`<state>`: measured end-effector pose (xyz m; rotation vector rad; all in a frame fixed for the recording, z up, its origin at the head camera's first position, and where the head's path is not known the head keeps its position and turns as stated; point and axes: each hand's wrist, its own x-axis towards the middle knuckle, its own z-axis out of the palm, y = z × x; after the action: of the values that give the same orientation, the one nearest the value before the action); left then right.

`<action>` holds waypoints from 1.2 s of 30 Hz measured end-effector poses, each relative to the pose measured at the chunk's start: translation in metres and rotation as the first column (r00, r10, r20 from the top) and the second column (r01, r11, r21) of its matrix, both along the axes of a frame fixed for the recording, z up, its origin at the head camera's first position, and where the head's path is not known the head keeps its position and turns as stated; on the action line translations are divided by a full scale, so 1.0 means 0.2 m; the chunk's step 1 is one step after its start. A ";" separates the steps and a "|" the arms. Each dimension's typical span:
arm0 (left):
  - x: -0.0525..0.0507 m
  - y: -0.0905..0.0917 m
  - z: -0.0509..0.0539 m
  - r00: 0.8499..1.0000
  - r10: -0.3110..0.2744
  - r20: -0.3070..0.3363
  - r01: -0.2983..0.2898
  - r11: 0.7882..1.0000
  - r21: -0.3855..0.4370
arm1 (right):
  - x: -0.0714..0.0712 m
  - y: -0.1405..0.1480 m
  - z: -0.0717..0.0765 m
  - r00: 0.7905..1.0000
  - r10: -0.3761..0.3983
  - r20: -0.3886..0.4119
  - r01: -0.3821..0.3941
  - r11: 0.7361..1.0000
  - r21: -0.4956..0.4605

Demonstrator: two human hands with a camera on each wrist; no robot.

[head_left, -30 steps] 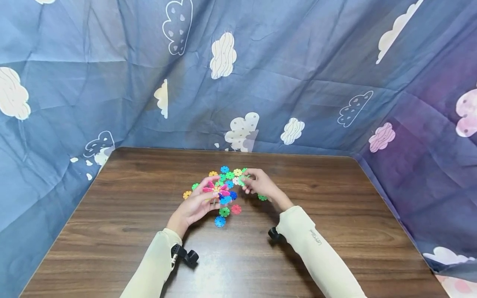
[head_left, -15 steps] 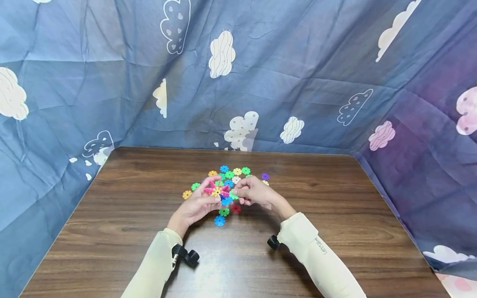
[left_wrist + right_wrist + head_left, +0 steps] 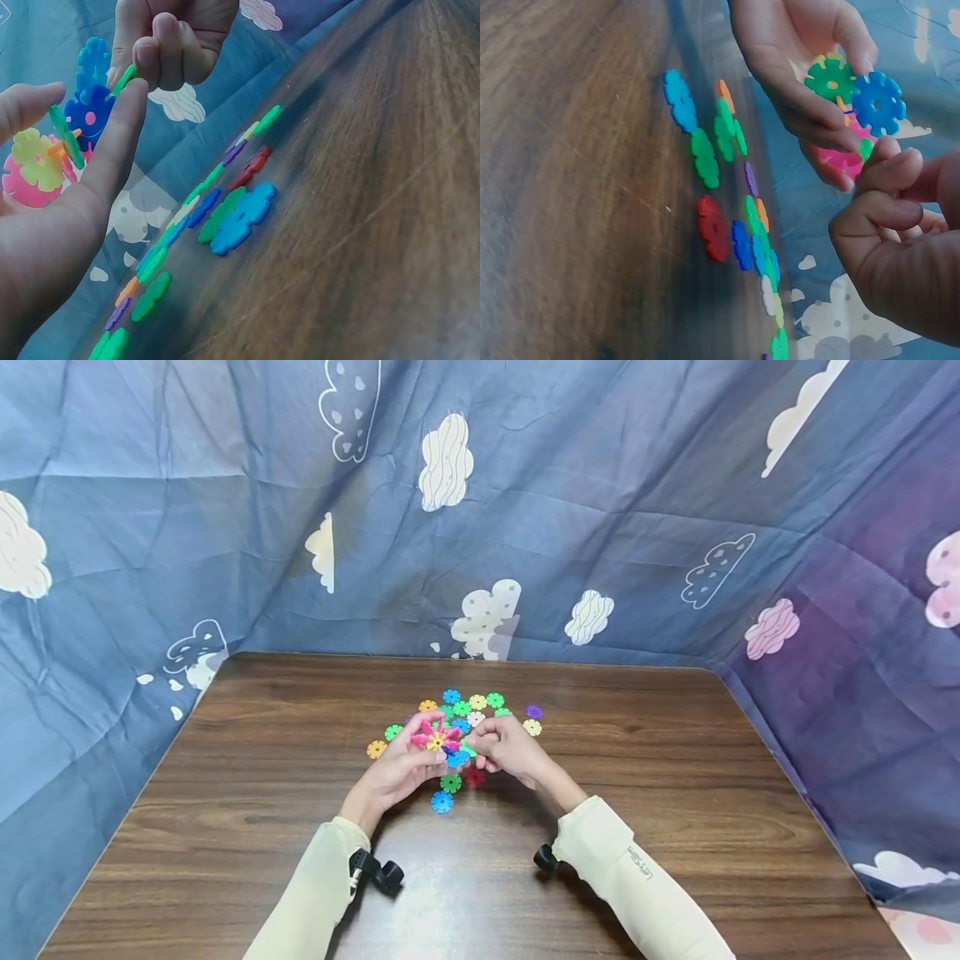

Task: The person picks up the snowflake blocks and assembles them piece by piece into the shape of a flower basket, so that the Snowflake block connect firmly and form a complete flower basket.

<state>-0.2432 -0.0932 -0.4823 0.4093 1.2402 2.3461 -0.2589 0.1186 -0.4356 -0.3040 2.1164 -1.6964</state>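
Note:
My left hand (image 3: 393,774) holds a cluster of joined notched discs, with pink petals (image 3: 438,737) round a yellow centre. Blue discs (image 3: 878,103) and a green disc (image 3: 830,80) show on the cluster in the right wrist view. My right hand (image 3: 517,752) pinches a green disc (image 3: 468,746) between thumb and forefinger against the cluster's right side. In the left wrist view this green disc (image 3: 124,79) is edge-on beside the dark blue disc (image 3: 90,117). Fingers partly cover where they meet.
Loose discs lie on the brown table (image 3: 675,793) beneath and beyond the hands, among them a red disc (image 3: 474,776), a light blue disc (image 3: 442,802), an orange disc (image 3: 377,749) and a purple disc (image 3: 534,712). A patterned blue cloth (image 3: 525,510) hangs behind.
My right hand has come leftward and nearer from the back of the loose discs with the green disc, bringing it against the cluster. My left hand has stayed nearly in place, the cluster turning slightly.

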 end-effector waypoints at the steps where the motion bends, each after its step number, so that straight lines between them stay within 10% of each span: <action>1: 0.00 0.00 0.00 1.000 0.003 0.004 -0.003 1.000 0.001 | 0.00 -0.01 0.00 1.000 -0.010 -0.007 0.010 1.000 -0.005; 24: -0.02 0.00 0.02 0.999 -0.028 0.035 0.029 0.999 -0.021 | 0.00 -0.03 -0.03 0.993 -0.033 -0.109 0.043 0.995 0.088; 36: -0.02 -0.04 0.02 0.994 -0.022 0.111 0.021 1.000 0.008 | 0.01 -0.05 -0.02 0.979 -0.032 0.202 0.053 0.993 -0.101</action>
<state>-0.2472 -0.1015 -0.4778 0.2891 1.1713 2.3217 -0.2566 0.1078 -0.4387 -0.1131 1.9043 -1.7873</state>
